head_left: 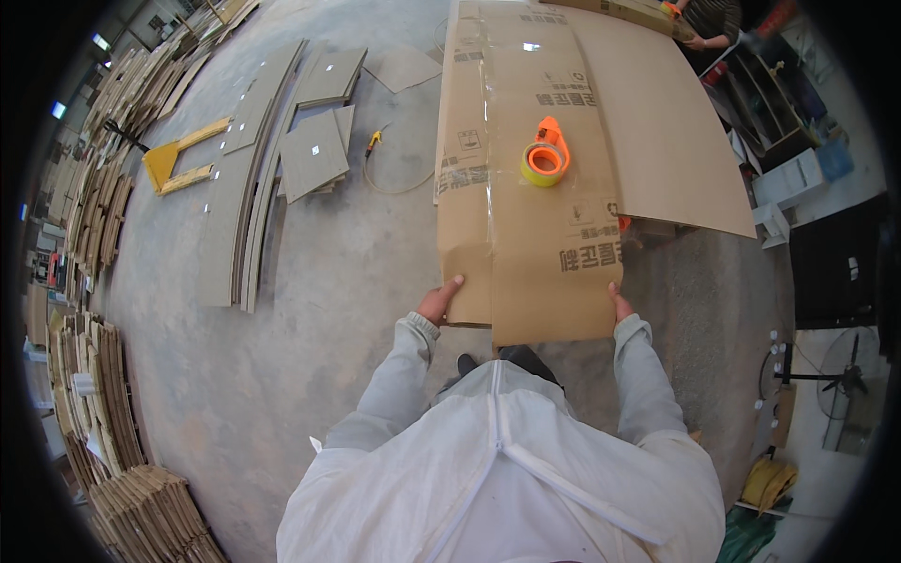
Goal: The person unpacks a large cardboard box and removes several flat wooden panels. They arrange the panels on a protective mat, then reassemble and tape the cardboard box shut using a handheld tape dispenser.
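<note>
Gripping the near end of a flat cardboard sheet (pixel 554 188), both hands are set well apart, one at each near corner. I see the left hand (pixel 439 302) clamped on the sheet's left edge, thumb on top. The right hand (pixel 619 302) is pressed to the right edge, fingers mostly hidden under the board, so I cannot tell how firmly it grips. The sheet runs straight away from the hands, lying on a wider plain board (pixel 676 141) that extends beyond the right hand. A strip of clear tape (pixel 488 141) runs lengthwise along the sheet, nearer the left hand's side. An orange tape dispenser (pixel 546 155) rests on the sheet, well ahead of both hands, roughly between them. Well off past the left hand, grey panels (pixel 272 159) lie on the concrete floor (pixel 328 310). Another person's hand (pixel 699 39) shows at the far end.
</note>
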{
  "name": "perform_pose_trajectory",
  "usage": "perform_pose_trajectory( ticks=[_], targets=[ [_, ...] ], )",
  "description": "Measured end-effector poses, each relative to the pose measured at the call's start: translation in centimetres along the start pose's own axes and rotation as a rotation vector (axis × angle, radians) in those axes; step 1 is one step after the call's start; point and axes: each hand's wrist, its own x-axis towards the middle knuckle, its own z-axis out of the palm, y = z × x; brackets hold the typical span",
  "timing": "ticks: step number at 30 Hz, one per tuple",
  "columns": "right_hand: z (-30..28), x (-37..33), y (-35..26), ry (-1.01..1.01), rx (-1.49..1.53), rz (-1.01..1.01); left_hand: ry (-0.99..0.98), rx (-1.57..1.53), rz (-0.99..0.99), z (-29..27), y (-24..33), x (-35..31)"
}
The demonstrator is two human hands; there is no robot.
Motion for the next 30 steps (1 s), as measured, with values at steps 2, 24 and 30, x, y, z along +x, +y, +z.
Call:
perform_pose_trajectory(
  ticks=[2, 24, 30],
  targets=[
    [-0.2, 0.3, 0.2, 0.029, -0.101, -0.017, -0.041, 0.032, 0.014, -0.5, 0.5, -0.4],
    [2.0, -2.9, -2.4, 0.018, -0.242, -0.047, 0.738, 0.882, 0.444, 10.4, 7.8, -2.2],
    [1.8, -2.9, -4.3, -0.084, -0.215, 0.092, 0.716, 0.909, 0.381, 11.2, 9.0, -3.5]
  ],
)
